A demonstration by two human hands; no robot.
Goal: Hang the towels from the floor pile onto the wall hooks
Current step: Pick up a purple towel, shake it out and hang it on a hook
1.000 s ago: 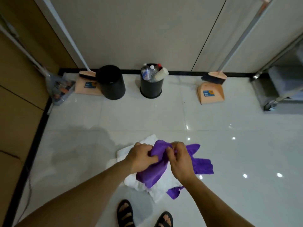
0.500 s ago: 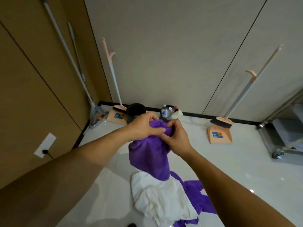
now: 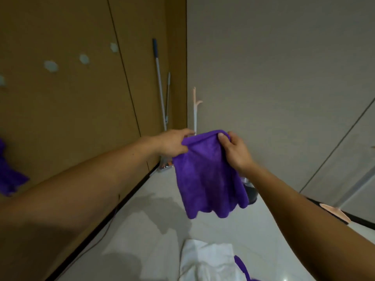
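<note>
A purple towel [image 3: 209,177] hangs in the air in front of me, held by its top edge. My left hand [image 3: 172,144] pinches the left end of that edge and my right hand [image 3: 235,151] pinches the right end. On the brown wall to the left are several round white hooks [image 3: 51,66]. Another purple towel [image 3: 8,175] hangs at the far left edge of that wall. The floor pile lies below: a white towel [image 3: 207,260] with a purple one [image 3: 242,268] beside it.
Mop handles [image 3: 160,84] lean in the corner of the brown and grey walls. A pale broom handle [image 3: 195,110] stands behind my hands. A dark bin [image 3: 251,191] shows just right of the held towel, and a peach dustpan [image 3: 334,213] lies beyond my right forearm.
Both hands have lifted the purple towel clear of the pile and spread its top edge apart. My view has swung up and left, bringing the wall hooks into sight.
</note>
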